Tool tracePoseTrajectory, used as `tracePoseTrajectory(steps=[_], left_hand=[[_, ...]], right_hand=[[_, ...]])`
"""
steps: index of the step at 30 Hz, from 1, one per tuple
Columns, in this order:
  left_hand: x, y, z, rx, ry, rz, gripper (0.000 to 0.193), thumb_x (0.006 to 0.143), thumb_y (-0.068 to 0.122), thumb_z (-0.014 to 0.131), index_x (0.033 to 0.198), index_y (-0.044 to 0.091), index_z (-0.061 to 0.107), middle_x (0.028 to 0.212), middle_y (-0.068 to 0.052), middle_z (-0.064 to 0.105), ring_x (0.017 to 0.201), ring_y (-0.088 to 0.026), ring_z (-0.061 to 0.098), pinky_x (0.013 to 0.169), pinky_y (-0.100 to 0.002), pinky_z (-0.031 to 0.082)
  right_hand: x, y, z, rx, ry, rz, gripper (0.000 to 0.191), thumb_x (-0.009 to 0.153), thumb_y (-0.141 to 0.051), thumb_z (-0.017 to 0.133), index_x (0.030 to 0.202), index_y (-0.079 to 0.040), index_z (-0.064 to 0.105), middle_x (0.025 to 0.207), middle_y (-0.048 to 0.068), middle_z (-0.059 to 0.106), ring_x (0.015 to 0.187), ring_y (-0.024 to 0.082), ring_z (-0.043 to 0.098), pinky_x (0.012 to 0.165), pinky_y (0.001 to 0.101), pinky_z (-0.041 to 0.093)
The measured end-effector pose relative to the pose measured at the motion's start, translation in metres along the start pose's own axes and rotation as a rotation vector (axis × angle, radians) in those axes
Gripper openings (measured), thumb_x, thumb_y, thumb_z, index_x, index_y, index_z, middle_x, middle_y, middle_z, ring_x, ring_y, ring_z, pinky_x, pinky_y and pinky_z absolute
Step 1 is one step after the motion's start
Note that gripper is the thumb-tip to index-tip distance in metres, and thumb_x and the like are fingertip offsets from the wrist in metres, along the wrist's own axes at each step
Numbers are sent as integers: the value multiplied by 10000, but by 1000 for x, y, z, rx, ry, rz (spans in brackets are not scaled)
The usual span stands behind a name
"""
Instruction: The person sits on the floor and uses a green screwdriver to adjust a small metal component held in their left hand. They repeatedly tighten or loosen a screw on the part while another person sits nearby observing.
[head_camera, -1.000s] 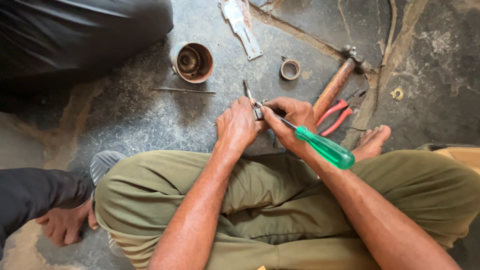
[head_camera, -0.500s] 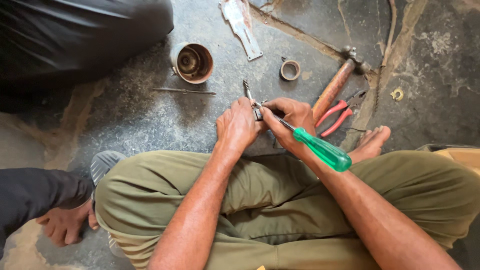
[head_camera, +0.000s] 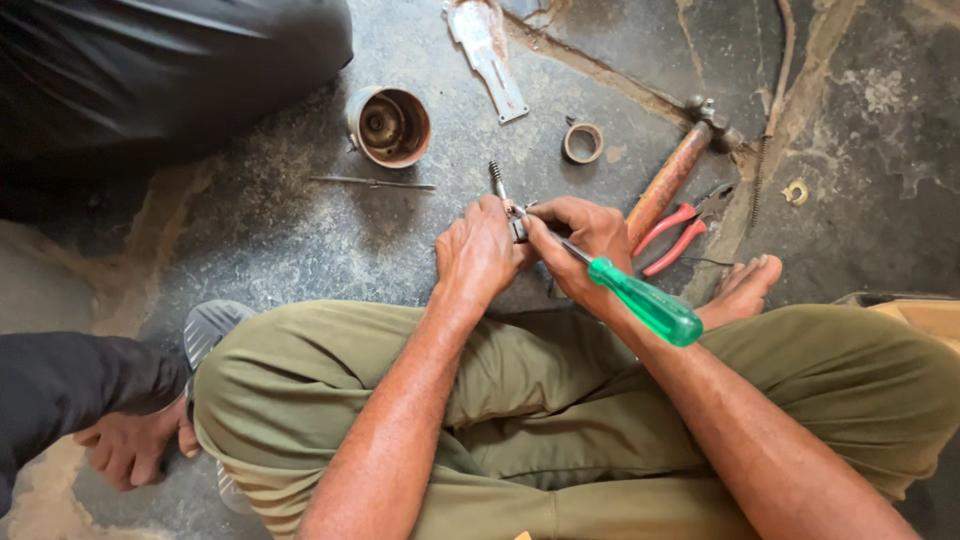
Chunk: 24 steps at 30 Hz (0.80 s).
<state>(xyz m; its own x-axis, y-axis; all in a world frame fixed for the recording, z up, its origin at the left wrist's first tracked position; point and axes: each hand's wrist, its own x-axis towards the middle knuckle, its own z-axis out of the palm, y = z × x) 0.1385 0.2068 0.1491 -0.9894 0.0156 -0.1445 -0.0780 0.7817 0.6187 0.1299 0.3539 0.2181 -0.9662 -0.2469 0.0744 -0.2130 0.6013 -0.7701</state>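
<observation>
Fingers of left hand grip threaded rod; right hand clenches screwdriver; metal cup holds round part.

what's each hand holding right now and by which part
The right hand holds a green-handled screwdriver by its metal shaft, the handle sticking out free. The left hand grips a small metal part at its lower end; its threaded tip pokes out above.

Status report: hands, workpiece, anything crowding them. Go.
Left hand clamps small metal part. Right hand grips green screwdriver, tip at part. Hammer, red pliers close right.
</observation>
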Motion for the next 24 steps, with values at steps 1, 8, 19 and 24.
tracePoseTrajectory(steps=[1,8,19,24], left_hand=[[0,-1,0,-6,4,-7,563,783,451,801,1081,22,591,1001,-256,699,887,-460,697,751,-573,549],[1,-1,1,-7,6,8,557,806,462,787,1062,10,585,994,-264,691,877,-467,693,751,-578,546],[0,-1,3,-13,-19,-7,509,790,390,783,1090,31,583,1013,-255,691,893,-465,689,765,-568,546],[0,-4,4,-1,-17,-21,464,811,364,765,1079,31,583,1030,-250,686,908,-466,688,781,-576,538]], right_hand=[[0,0,0,-1,4,-8,215,926,-215,704,976,-16,766,846,154,752,745,266,760,678,364,565],[0,1,0,-42,-9,-3,214,933,-212,709,985,-14,772,858,159,751,759,271,748,681,374,553],[-1,-2,0,8,7,7,209,928,-203,702,982,-12,770,850,160,749,748,258,752,679,363,554],[-2,-1,1,-59,-11,-56,199,937,-193,704,988,-12,768,876,165,748,787,294,742,711,381,551]])
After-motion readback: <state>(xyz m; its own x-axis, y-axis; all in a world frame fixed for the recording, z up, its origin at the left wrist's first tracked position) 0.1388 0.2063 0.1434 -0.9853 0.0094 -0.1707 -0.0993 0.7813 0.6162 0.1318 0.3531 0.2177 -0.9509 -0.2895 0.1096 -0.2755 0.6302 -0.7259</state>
